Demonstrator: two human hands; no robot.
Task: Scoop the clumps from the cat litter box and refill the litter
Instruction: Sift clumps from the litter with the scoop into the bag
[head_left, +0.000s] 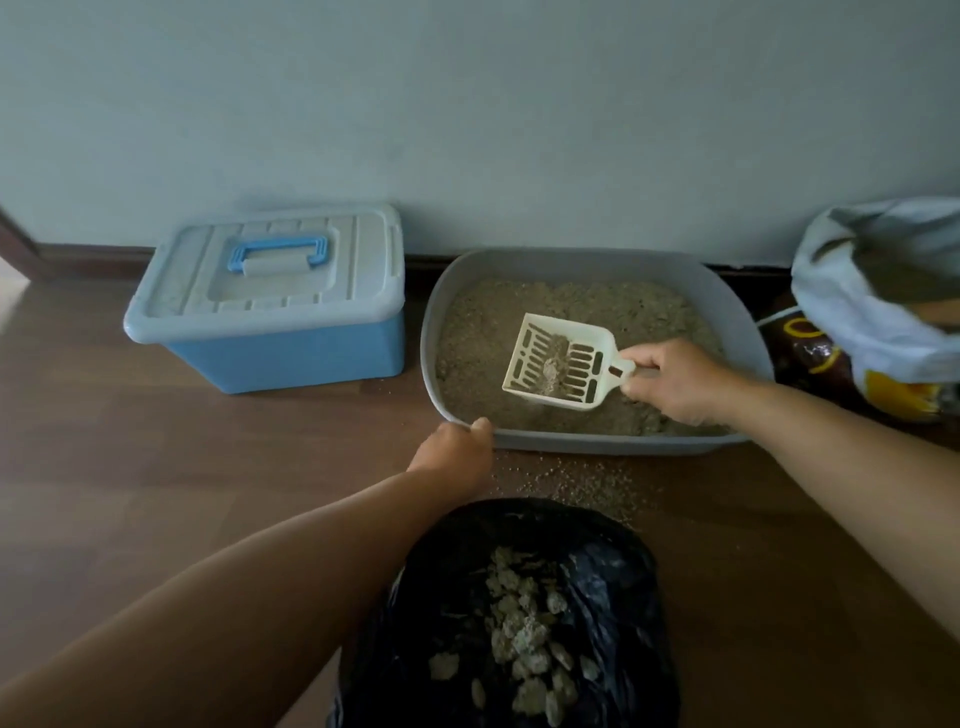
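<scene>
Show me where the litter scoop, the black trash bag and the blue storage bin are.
litter scoop (558, 361), head view, slotted blade
black trash bag (613, 577), head view, right rim
blue storage bin (291, 353), head view, front wall

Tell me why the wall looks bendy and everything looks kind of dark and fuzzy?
Head view: the wide-angle lens bows the baseboard line and stretches both arms; the light is dim and bluish-grey, with no strong glare; the whole frame is slightly soft, so the litter grains blur together.
</scene>
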